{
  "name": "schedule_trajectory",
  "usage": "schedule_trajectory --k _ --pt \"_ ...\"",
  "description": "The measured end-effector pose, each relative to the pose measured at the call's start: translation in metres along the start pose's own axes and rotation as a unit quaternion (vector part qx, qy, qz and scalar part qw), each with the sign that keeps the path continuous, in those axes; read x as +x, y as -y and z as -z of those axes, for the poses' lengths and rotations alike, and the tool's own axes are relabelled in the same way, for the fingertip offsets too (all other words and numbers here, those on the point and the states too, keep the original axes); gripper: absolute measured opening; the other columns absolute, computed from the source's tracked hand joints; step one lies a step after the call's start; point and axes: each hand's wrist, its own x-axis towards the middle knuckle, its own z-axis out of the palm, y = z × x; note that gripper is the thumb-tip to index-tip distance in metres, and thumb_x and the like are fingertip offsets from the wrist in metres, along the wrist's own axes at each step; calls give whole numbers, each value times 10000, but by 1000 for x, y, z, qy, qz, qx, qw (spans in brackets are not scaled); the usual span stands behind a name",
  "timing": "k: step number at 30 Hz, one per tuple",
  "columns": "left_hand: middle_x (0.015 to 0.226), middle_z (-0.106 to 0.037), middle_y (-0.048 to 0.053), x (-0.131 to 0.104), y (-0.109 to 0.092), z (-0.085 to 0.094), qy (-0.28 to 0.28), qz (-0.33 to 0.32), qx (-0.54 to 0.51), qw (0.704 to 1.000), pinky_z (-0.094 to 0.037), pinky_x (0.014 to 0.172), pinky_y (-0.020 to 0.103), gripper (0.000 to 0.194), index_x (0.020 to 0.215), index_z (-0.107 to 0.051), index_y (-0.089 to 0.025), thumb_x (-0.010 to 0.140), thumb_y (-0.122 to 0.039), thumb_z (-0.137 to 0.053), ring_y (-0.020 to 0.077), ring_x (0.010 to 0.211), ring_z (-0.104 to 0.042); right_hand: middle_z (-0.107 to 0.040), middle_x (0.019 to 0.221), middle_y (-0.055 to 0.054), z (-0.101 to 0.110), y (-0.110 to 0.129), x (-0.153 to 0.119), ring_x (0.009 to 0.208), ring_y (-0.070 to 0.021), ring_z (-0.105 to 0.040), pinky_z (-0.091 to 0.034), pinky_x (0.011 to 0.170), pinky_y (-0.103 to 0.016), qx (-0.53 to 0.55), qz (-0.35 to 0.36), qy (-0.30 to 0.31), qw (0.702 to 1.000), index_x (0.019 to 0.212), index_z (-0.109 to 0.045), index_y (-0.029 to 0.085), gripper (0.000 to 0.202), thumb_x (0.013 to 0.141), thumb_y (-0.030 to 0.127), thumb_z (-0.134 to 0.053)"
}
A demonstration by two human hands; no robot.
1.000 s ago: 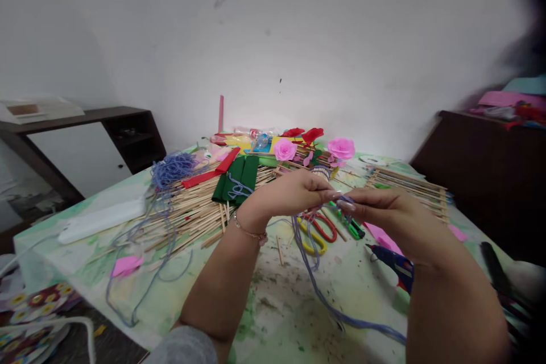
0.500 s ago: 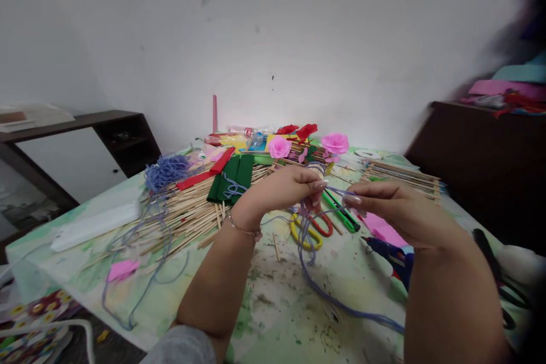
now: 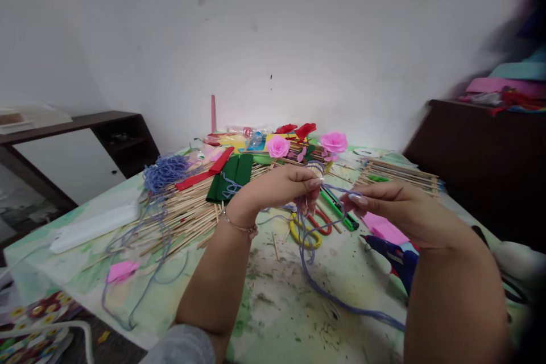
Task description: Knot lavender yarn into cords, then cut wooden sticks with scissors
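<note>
My left hand [image 3: 294, 185] pinches blue-purple yarn [image 3: 313, 285] above the middle of the table. To its right, my right hand [image 3: 381, 205] is closed on the same yarn, and a short stretch runs between the two. Loose strands hang below my left hand and trail along the tabletop toward the right forearm. Just behind my left fingers stands a small bundle of sticks [image 3: 314, 167] wrapped with yarn, partly hidden. Scissors with yellow and red handles [image 3: 305, 232] lie under the hands, beside a green utility knife [image 3: 339, 207].
A blue glue gun [image 3: 394, 259] and pink paper [image 3: 384, 229] lie by my right forearm. Wooden sticks [image 3: 187, 220], green folded paper [image 3: 230, 176] and a yarn heap [image 3: 166, 172] spread leftward. Pink paper flowers [image 3: 278, 147] and a stick frame [image 3: 401, 176] sit farther back.
The yarn between my hands hangs looser, with a wider loop below it. My right hand has shifted very slightly; the left keeps its pinch.
</note>
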Motion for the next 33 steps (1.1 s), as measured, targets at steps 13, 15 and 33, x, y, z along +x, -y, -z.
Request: schedule_trajectory --k 13,15,33 --pt "565 -494 -24 -2 7 8 -33 7 -58 998 -340 502 185 325 705 -544 -131 899 -379 -464 60 515 -442 -670 746 -28 5 1 -9 702 -118 -558 -455 669 -237 42 -16 -86 995 822 -758 227 271 670 451 -763" --pt "548 -477 -29 -3 9 10 -37 3 -65 997 -308 486 183 328 718 -556 -132 901 -387 -461 58 502 -417 -672 756 -33 5 2 -8 705 -123 -554 -452 657 -240 36 -21 -87 995 834 -759 226 294 663 465 -763" --pt "429 -354 -71 3 19 33 -376 -110 -352 850 -234 387 173 282 661 -509 -155 918 -269 -486 37 356 -282 -532 603 -6 19 5 -24 517 -91 -414 -347 467 -220 -115 -22 82 990 694 -667 188 342 682 529 -696"
